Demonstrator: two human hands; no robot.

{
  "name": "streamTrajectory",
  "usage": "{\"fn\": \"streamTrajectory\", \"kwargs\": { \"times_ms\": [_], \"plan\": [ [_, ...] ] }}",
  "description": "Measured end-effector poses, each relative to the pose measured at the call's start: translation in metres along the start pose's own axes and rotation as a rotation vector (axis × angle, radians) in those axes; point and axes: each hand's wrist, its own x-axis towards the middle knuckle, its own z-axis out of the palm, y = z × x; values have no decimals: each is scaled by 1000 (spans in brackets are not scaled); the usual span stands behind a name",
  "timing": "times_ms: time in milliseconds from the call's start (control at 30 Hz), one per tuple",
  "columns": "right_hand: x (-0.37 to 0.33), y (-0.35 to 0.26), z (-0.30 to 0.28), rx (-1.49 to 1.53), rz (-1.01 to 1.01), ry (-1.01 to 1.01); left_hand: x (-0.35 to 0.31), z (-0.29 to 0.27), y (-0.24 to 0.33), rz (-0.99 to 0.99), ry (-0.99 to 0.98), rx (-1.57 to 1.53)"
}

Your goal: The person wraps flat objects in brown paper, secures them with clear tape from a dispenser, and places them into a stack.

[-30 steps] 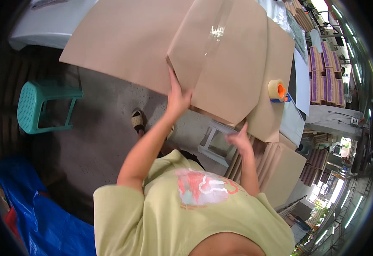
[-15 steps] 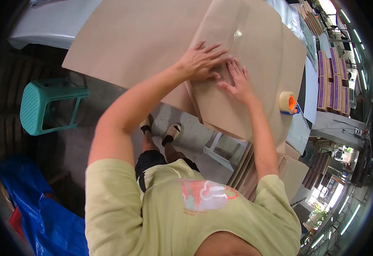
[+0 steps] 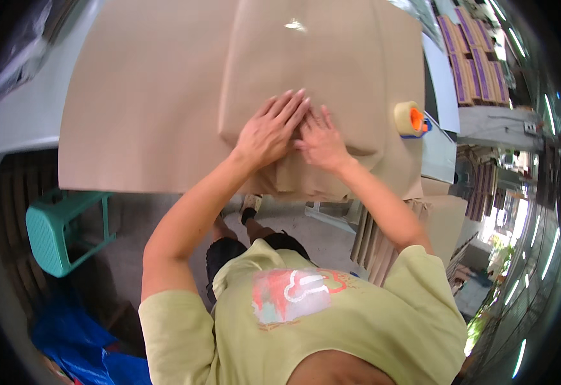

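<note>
A flat package (image 3: 306,64) wrapped in brown paper lies on a large brown sheet (image 3: 139,109) that covers the work surface. A shiny strip of clear tape (image 3: 295,25) runs over its top. Both my hands press on the near end of the package, where the paper is bunched into folds (image 3: 293,176). My left hand (image 3: 271,128) lies flat with its fingers stretched forward. Touching its fingertips, my right hand (image 3: 322,138) rests on the paper with fingers extended. To the right of the package sits a tape dispenser (image 3: 412,120) with a pale roll and orange hub.
A green plastic stool (image 3: 62,231) stands at the left, with a blue tarp (image 3: 88,346) below it. Folded brown sheets (image 3: 373,244) are stacked under the right side. Cartons with purple stripes (image 3: 473,64) are piled at the far right.
My view has turned, so the sheet's near edge looks level. The flap at the package's near end has been pushed down into folds. Both hands stay on the paper, nearer its end.
</note>
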Motion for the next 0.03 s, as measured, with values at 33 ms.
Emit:
{"fn": "streamTrajectory", "kwargs": {
  "times_ms": [33],
  "plan": [
    [-6, 8, 6, 91, -13, -50, -3, 4, 1, 14, -74, 37]
  ]
}}
